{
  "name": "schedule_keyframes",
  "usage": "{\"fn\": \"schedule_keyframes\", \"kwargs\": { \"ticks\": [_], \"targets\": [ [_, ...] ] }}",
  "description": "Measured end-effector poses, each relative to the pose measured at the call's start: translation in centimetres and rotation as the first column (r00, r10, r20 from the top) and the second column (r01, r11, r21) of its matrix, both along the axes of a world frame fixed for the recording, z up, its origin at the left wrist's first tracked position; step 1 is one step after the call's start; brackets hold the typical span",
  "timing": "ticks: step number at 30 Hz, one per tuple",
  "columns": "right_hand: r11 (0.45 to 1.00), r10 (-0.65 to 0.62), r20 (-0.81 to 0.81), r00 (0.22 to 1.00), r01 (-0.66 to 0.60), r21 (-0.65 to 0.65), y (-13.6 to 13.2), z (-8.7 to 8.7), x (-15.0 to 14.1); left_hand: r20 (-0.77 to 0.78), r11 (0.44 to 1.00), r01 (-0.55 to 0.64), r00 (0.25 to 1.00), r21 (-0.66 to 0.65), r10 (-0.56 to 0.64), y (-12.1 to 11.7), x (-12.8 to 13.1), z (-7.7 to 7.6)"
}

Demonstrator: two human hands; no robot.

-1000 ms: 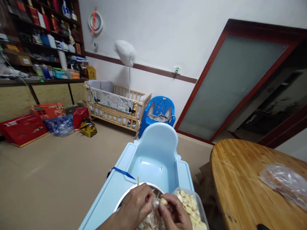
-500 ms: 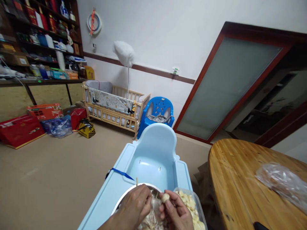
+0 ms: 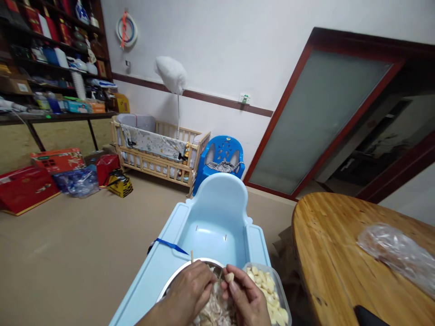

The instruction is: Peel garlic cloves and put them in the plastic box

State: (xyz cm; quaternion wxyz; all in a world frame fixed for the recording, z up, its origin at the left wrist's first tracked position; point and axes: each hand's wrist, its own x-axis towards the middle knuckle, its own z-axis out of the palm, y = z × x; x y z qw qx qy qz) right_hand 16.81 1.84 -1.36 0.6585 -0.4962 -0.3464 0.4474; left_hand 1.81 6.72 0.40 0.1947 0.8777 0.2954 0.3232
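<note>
A pale garlic clove [image 3: 230, 276] is pinched between the thumb and fingers of my right hand [image 3: 250, 296]. My left hand [image 3: 190, 287] is closed, fingers curled over the bowl; what they grip, if anything, is hidden. Behind it a thin wooden stick [image 3: 192, 256] pokes up, and I cannot tell whether the hand holds it. Beneath both hands lies a metal bowl [image 3: 169, 281] full of papery garlic skins [image 3: 217, 304]. Against my right hand stands a clear plastic container [image 3: 284, 296] heaped with peeled garlic cloves [image 3: 268, 285].
The bowl rests on a light blue plastic child's chair [image 3: 217, 199] with a blue strap [image 3: 172, 246]. At right is a wooden table [image 3: 319, 244] with a plastic bag [image 3: 390, 249] and a dark object [image 3: 369, 317]. A blue chair [image 3: 222, 151] and a crib [image 3: 156, 154] stand beyond.
My right hand has turned the clove slightly and moved a little left in view. My left hand stays over the bowl. The whole view has shifted slightly.
</note>
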Motion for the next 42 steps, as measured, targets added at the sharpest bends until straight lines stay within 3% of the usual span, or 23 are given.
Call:
{"fn": "schedule_keyframes", "kwargs": {
  "ticks": [7,12,16,23,30,42],
  "targets": [
    [0.998,-0.048,0.042,0.998,0.047,0.033,-0.2,-0.9,-0.6,0.057,0.994,0.079,0.996,-0.078,-0.075,0.0,-0.3,0.4],
    [0.983,-0.115,0.342,0.933,0.056,0.177,-0.1,-1.0,-0.5,0.141,0.996,0.063,0.989,-0.069,-0.053,-0.1,-0.1,0.7],
    [0.963,-0.176,0.471,0.864,0.051,0.265,0.0,-0.9,-0.5,0.213,0.999,0.051,0.976,-0.015,-0.047,0.0,0.0,0.7],
    [0.936,-0.234,0.532,0.814,0.04,0.351,0.1,-1.4,-0.5,0.239,0.998,0.031,0.97,0.052,-0.043,0.0,0.0,0.8],
    [0.936,-0.232,0.59,0.773,0.012,0.352,0.0,-1.5,-0.4,0.212,0.993,0.043,0.975,0.107,-0.065,-0.2,0.0,0.7],
    [0.939,-0.186,0.585,0.79,-0.032,0.342,-0.2,-0.8,-0.6,0.172,0.988,-0.033,0.985,0.151,0.007,-0.1,0.3,-0.3]
  ]
}}
